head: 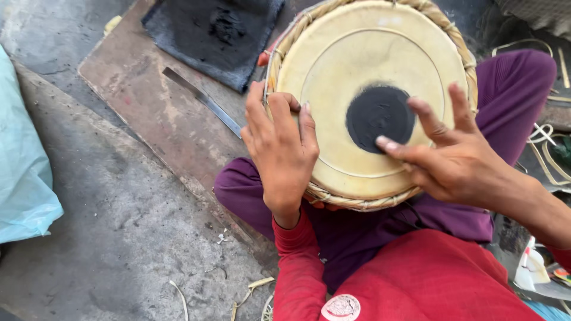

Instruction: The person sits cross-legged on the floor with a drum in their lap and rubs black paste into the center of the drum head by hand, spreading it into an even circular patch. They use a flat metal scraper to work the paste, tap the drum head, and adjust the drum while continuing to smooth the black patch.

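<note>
Nearest the camera, a red sleeve point(297, 261) and purple trousers point(369, 229) are seen, legs crossed. On the lap a hand drum point(333, 77) is propped, pale skin face up, braided rim point(357, 203) around it. The drum's left edge is gripped by the left hand point(279, 151), fingers curled over the rim. The right hand point(449, 160) is spread wide, fingers point(389, 144) laid at the black paste spot point(379, 116). Farther off, a metal strip point(202, 100) and a dark cloth point(214, 35) are laid on a brown board point(143, 101).
</note>
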